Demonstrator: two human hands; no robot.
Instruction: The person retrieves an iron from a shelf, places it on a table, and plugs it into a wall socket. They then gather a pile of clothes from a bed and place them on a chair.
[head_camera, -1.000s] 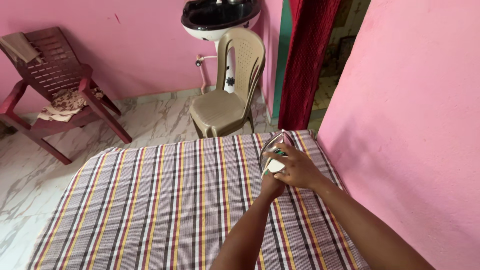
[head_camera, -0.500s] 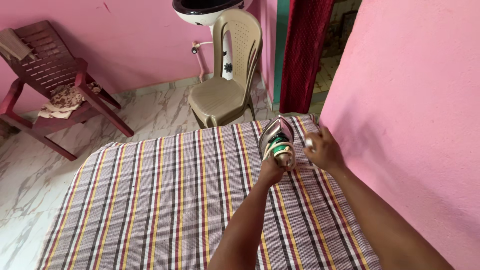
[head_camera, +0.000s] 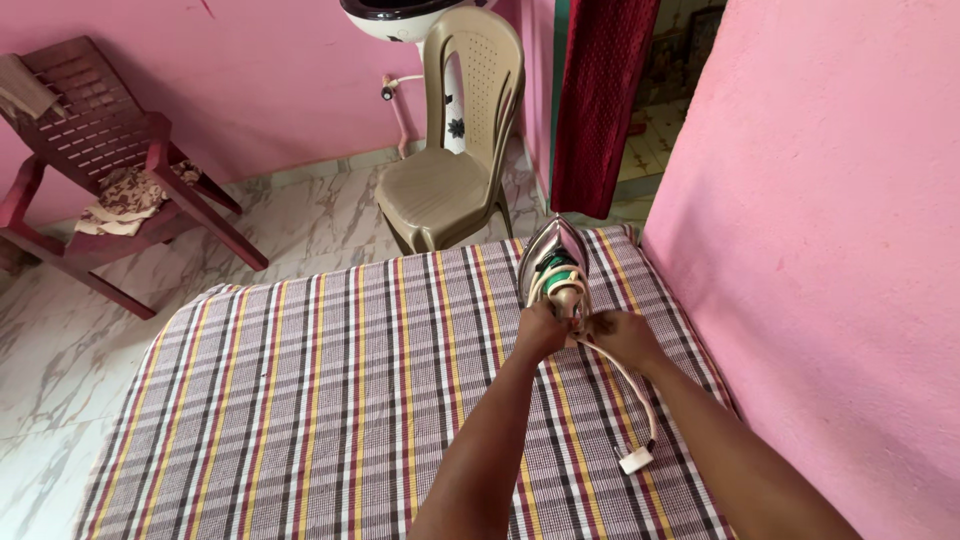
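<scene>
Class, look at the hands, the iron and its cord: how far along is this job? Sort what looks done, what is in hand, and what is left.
Done: the iron stands on its heel on the striped cloth, with cord looped around its body. In hand: the left hand and right hand meet at the iron's base, gripping the white cord. Left: a loose stretch and the plug lie on the cloth.

1. A striped checked cloth (head_camera: 300, 400) is spread across the lower half of the frame.
2. A beige plastic chair (head_camera: 455, 150) is seen at the upper centre, on the marble floor (head_camera: 300, 215).
3. A dark red slatted chair (head_camera: 90, 150) is placed at the upper left, with a patterned cloth (head_camera: 125, 190) laid on its seat.
4. A dark red curtain (head_camera: 600, 100) is hung at the upper right of centre.
5. A pink wall (head_camera: 830, 250) fills the right side.
6. A basin (head_camera: 400, 15) is partly seen at the top edge.
</scene>
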